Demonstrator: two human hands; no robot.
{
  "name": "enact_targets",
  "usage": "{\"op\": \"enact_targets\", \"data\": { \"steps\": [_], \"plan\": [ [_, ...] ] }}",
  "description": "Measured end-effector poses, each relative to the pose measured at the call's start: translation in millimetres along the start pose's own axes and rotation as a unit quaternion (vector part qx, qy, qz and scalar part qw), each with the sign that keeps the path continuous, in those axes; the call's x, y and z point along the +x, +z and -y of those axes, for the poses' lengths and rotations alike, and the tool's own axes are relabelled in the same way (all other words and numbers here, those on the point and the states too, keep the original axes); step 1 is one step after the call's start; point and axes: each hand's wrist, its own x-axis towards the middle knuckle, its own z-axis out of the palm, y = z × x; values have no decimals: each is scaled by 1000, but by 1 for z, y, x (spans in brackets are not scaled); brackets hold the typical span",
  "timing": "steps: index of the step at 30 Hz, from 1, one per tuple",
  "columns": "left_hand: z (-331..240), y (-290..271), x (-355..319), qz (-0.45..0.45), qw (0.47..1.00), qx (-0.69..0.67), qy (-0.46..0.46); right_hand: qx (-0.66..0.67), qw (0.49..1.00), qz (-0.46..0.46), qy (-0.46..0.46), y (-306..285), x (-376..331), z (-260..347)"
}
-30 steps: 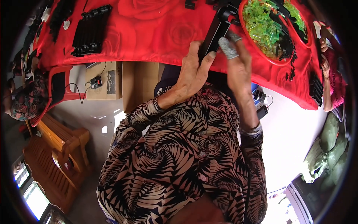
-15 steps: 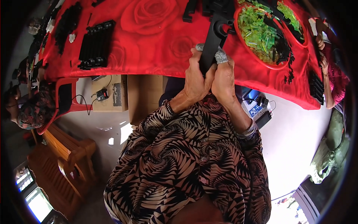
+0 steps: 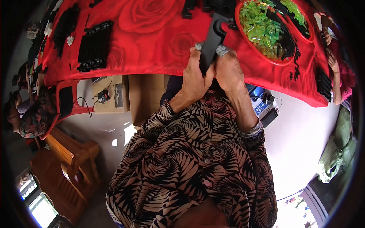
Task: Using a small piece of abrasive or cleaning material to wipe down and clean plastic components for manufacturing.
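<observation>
We grip the black bar (image 3: 210,42) between both hands, left hand (image 3: 195,78) and right hand (image 3: 228,72) clasped side by side; its long axis runs away from us towards the red tray (image 3: 243,36).

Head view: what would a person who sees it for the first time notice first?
Probably the two hands, left hand and right hand, closed together around a long black plastic part at the near edge of the red rose-patterned tablecloth. To their right stands a red basin heaped with translucent green pieces. At far left lies a row of black parts.
</observation>
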Motion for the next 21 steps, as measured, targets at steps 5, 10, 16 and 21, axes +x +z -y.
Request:
{"op": "enact_targets", "data": {
  "steps": [5,10,16,21],
  "plan": [
    [-18,-11,17,76,945,-225,-224,6,997,-72,9,6,1,1],
    [-30,-26,31,78,834,-418,-351,-34,994,-80,-65,-15,-7,-3],
    [-25,-33,32,88,833,-406,-366,-109,958,-156,-213,-23,-12,10],
    [-20,-33,26,95,837,-382,-380,-295,914,-72,-271,-10,-20,29]
  ]
}}
